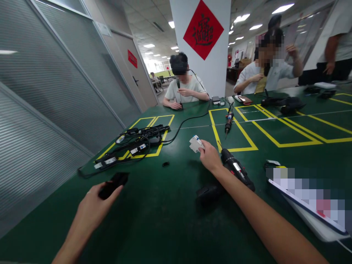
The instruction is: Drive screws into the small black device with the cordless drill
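Note:
My left hand (pixel 92 207) is closed around a small black block (pixel 113 184), held just above the green table (pixel 165 216) at the near left. My right hand (pixel 209 157) reaches forward over the table's middle and pinches a small white module with blue marks (pixel 195 143). Under my right forearm lies a black cordless drill (pixel 232 174) on its side.
A tangle of black cables and devices (pixel 132 145) lies in a yellow-marked box at the left. A small black piece (pixel 165 164) sits loose nearby. An electric screwdriver (pixel 228 123) lies further back. A white tablet-like item (pixel 305 203) is at the right. Two seated people and one standing are across the table.

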A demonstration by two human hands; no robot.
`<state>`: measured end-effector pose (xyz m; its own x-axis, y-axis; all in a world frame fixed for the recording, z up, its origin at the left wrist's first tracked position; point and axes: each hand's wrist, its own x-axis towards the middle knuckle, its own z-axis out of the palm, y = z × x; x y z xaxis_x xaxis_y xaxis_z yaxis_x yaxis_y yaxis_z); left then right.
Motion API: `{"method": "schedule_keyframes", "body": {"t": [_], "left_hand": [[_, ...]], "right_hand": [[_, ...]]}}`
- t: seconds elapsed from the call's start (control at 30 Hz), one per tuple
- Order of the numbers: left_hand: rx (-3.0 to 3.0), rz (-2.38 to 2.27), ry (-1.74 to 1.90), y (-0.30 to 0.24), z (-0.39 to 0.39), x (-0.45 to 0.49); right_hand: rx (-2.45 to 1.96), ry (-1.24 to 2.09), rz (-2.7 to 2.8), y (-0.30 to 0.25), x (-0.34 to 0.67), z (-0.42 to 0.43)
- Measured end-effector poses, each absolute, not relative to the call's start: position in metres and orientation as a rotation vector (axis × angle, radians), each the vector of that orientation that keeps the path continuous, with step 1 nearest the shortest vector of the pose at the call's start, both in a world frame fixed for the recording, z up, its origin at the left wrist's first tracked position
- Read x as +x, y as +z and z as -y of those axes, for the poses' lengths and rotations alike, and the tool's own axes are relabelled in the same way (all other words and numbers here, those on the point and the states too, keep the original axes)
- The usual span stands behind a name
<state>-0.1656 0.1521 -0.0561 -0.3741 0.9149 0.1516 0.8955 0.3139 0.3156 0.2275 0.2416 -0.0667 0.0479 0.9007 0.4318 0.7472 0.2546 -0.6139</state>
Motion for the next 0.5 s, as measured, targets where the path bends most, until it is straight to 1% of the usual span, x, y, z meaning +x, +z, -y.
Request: {"method": "schedule_keyframes", "body": {"t": [0.1,0.17,0.27,0.37,0.5], "left_hand": [[1.547,-2.597,0.479,-0.080,-0.106,-0.196],[1.580,-2.586,0.592,-0.091,-0.090,-0.198],[1.617,-2.548,0.735,-0.097,-0.084,-0.194],[1.608,-2.503,0.763,-0.098,-0.087,-0.195],[1.547,-2.396,0.791,-0.098,-0.089,-0.197]], "right_hand": [[-1.452,0.285,1.767,-0.061,0.223,-0.241],[-1.380,0.311,1.815,-0.052,0.213,-0.239],[-1.219,0.360,1.945,-0.033,0.180,-0.229],[-0.992,0.422,2.126,-0.017,0.127,-0.216],[-0.711,0.494,2.316,-0.019,0.046,-0.206]]}}
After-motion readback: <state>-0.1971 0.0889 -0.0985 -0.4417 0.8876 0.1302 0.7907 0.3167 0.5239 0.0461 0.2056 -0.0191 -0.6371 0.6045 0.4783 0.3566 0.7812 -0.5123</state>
